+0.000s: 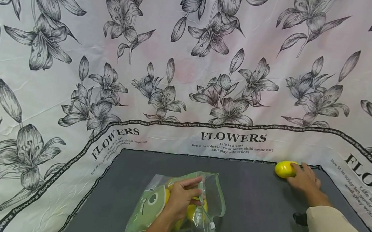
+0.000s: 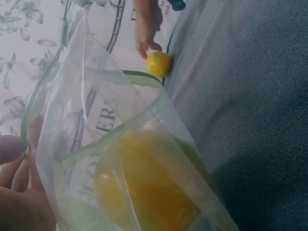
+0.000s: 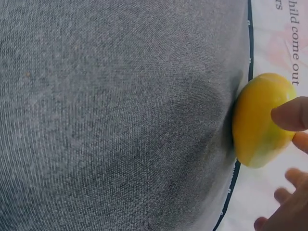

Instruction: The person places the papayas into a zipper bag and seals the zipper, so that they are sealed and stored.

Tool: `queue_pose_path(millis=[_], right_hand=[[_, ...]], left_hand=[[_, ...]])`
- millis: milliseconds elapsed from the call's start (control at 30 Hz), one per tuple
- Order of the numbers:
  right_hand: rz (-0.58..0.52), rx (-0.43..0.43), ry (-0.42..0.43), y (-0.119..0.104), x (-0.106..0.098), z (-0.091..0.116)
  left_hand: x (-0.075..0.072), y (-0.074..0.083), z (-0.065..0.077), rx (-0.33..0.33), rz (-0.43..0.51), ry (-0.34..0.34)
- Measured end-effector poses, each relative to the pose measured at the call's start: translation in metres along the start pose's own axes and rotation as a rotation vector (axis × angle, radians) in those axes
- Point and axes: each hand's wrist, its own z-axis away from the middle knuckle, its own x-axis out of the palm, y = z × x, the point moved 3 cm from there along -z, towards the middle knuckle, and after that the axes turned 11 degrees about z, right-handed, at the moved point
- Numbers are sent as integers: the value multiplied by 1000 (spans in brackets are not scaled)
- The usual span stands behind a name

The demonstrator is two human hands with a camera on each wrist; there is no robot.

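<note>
My left hand [image 1: 179, 198] pinches the open edge of a clear zip bag [image 1: 219, 193] with a green cartoon face printed on it. Inside the bag lie yellow fruits [image 1: 195, 214], one of them large in the left wrist view, seen through the plastic [image 2: 144, 183]. At the far right of the table my right hand [image 1: 305, 180] has its thumb and index finger on a smooth yellow, mango-like fruit [image 1: 285, 169]. The thumb lies across this fruit [image 3: 260, 125] in the right wrist view, and the other fingers are spread apart from it.
The dark grey cloth tabletop [image 1: 253, 195] ends at a black-trimmed edge. Behind and beside it hangs a white sheet [image 1: 174, 140] printed with flowers and lettering. A small black object [image 1: 300, 219] shows beside the right sleeve. The bag's zip slider [image 1: 212, 225] hangs at its near corner.
</note>
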Motion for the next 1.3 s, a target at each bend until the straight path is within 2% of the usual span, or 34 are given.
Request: queue_pose_path(millis=[167, 333, 467, 600, 767, 900, 1100, 1300], right_hand=[[12, -34, -10, 0, 0, -4], [30, 23, -49, 1, 5, -3], [10, 71, -35, 2, 10, -4], [-1, 34, 12, 1, 10, -5], [-38, -15, -5, -2, 9, -6], [-3, -9, -15, -4, 9, -7], [27, 48, -32, -4, 10, -10], [-34, -2, -20, -8, 11, -14]], left_hand=[[0, 0, 0, 1, 11, 5], [1, 0, 0, 1, 19, 16], [0, 0, -1, 4, 15, 18], [-1, -1, -1, 6, 14, 17], [0, -1, -1, 9, 16, 16], [-1, -2, -1, 5, 20, 23], [-1, -3, -1, 1, 29, 25], [-2, -3, -2, -2, 33, 23]])
